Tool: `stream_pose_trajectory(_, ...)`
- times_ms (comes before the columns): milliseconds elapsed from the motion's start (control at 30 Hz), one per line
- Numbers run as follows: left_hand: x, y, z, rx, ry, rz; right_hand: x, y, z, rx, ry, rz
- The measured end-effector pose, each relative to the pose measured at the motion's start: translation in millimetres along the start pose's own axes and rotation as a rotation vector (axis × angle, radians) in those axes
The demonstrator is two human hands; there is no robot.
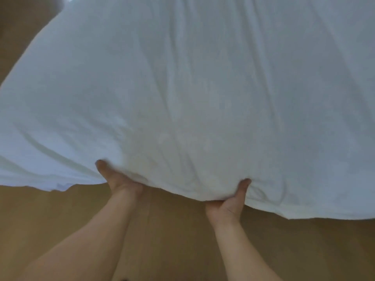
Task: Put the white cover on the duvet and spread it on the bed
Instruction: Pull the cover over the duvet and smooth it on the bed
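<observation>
1. White cover (182,98) fills most of the head view. It is lifted above the brown wooden floor (172,244), billowed and creased lengthwise, and it runs away from you toward the top of the frame.
2. Its near edge crosses the frame from left to right, with floor showing below it and along the left side.
3. Your left hand (119,179) pinches this near edge. The thumb (101,165) lies on the upper face, and the other fingers pass under the fabric, out of sight.
4. Your right hand (227,205) pinches the same edge in the same way, thumb on top and remaining fingers hidden beneath.
5. Both hands are near each other but apart, with a bunched stretch of fabric between them.
6. Both forearms (239,246) are bare and reach up from the bottom of the frame.
7. You cannot tell whether the duvet is inside the cover; the picture is blurred.
</observation>
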State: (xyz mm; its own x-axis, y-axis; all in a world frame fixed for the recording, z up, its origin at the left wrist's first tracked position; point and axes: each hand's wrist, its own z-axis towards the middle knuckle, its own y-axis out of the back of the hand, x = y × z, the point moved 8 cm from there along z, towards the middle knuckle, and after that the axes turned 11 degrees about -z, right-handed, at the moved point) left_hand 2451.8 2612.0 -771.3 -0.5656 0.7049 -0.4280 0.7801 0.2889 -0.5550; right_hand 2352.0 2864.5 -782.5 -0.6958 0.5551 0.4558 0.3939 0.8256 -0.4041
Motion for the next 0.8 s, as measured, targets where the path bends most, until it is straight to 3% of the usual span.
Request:
stream_pose_trajectory(133, -43, 45, 16, -0.295, -0.050, 0.277, -32, 1, -13, -0.288, 0.041, -0.028)
stream_pose_trajectory(233, -43, 98, 13, -0.397, 0.066, 0.394, -57, 56, -41, -0.666, 0.020, -0.216)
stream_pose_trajectory(333, -46, 121, 19, -0.400, 0.092, 0.503, -55, 69, -57, -0.770, 0.039, -0.295)
stream_pose_trajectory(400, -54, 108, 25, -0.267, 0.109, 0.316, -61, 55, -50, -0.633, 0.051, -0.151)
stream_pose_trajectory(467, -80, 82, 33, -0.125, 0.074, 0.094, -74, 27, -42, -0.383, 0.060, 0.057)
stream_pose_trajectory(533, -117, 67, 55, -0.056, 0.041, -0.016, -95, -7, -37, -0.195, 0.039, 0.113)
stream_pose_trajectory(700, -184, 51, 83, -0.046, 0.010, -0.078, -141, -86, -41, -0.028, 0.006, 0.063)
stream_pose_trajectory(800, -210, 72, 89, -0.142, -0.043, -0.011, -153, -108, -49, -0.071, 0.020, 0.035)
